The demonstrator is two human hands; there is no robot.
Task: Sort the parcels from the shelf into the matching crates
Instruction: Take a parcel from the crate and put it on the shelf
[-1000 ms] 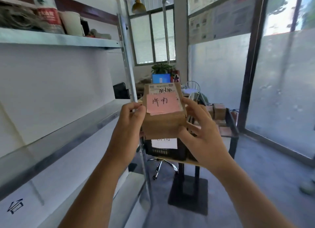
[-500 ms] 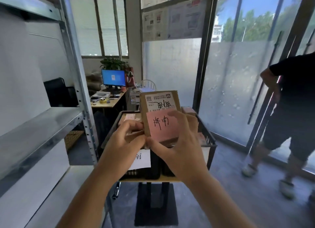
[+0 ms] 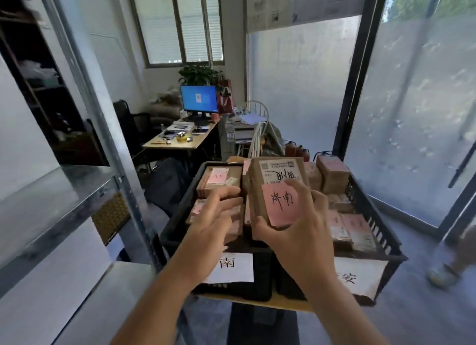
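Head view | right hand (image 3: 304, 231) gripping parcel (image 3: 277, 190), left hand (image 3: 219, 215) hovering open | one-handed hold, parcel could be slipping into wrong crate (image 3: 381, 231)

Pink note (image 3: 281, 205) on held parcel (image 3: 277, 174): 济南; left crate label (image 3: 233, 267): 南; right crate label (image 3: 359, 276): 安.

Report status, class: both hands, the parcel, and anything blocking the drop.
Right hand grips the parcel above the crates. Left hand open beside it, holding nothing. Left crate already packed with parcels, little free room.
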